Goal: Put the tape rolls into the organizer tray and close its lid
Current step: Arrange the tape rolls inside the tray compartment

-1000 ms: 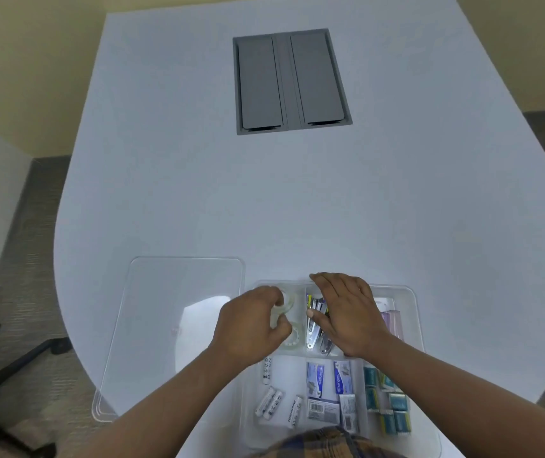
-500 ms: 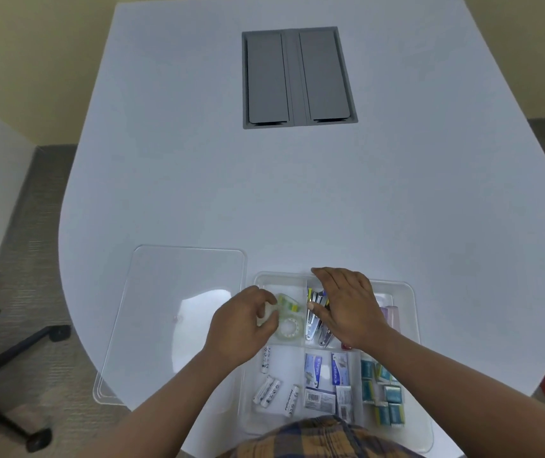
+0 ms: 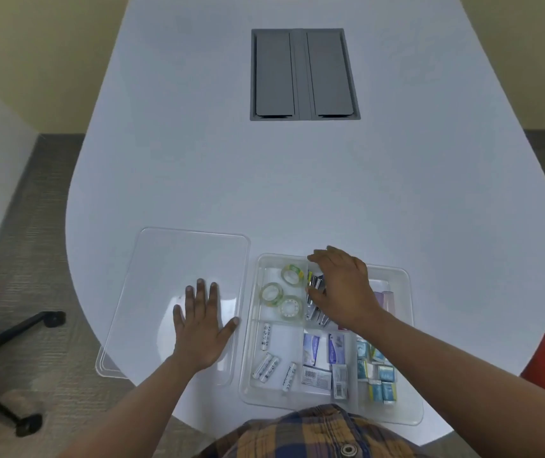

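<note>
Tray: clear plastic organizer tray (image 3: 406, 325), rectangular with rounded corners, on the white worktop (image 3: 297, 193), long side running toward the person.
Tape rolls: three clear tape rolls (image 3: 280, 294), little rings lying flat, clustered in the tray's far-left compartment.
Lid: clear flat lid (image 3: 165, 259) just left of the tray, off it, lying flat, long axis parallel to the tray's.
Left hand: left hand (image 3: 201, 328) palm down on the lid, fingers spread, holding nothing.
Right hand: right hand (image 3: 343, 289) over the tray's far-middle compartment, fingers close together and curved down onto metal clips (image 3: 314, 285); grip not clear.
Batteries: white batteries (image 3: 269, 361), near-left compartment.
</note>
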The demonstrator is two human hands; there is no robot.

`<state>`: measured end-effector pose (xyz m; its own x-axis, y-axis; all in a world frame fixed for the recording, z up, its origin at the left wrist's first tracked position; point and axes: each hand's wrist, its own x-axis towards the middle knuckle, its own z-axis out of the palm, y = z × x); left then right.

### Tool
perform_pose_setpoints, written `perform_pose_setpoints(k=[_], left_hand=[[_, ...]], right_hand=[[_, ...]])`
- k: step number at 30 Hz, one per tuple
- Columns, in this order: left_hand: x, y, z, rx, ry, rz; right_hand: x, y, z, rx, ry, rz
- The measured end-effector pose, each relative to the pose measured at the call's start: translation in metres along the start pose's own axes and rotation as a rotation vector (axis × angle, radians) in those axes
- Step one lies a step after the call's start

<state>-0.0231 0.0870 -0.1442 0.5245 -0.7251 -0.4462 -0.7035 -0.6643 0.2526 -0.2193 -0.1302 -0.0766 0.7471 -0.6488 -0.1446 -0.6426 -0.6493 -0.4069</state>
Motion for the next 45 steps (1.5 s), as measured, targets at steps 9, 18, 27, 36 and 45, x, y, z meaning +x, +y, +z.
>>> perform_pose_setpoints(k=[9,18,27,36,45], left_hand=[[0.003,-0.002,-0.002,-0.016,-0.069,0.014],[0.004,-0.003,-0.001,0.001,-0.050,0.022],[0.004,-0.006,0.004,0.002,-0.034,0.030],[0.007,-0.009,0.008,-0.022,-0.046,0.035],[0.008,-0.011,0.010,-0.008,-0.026,0.038]], right_hand=[[-0.004,-0.033,0.007,-0.102,-0.019,-0.059],[0.020,-0.052,0.009,-0.576,-0.216,-0.109],[0.027,-0.058,0.021,-0.637,-0.276,-0.123],[0.015,-0.061,0.033,-0.516,-0.259,-0.078],[0.027,-0.063,0.021,-0.311,-0.413,0.033]])
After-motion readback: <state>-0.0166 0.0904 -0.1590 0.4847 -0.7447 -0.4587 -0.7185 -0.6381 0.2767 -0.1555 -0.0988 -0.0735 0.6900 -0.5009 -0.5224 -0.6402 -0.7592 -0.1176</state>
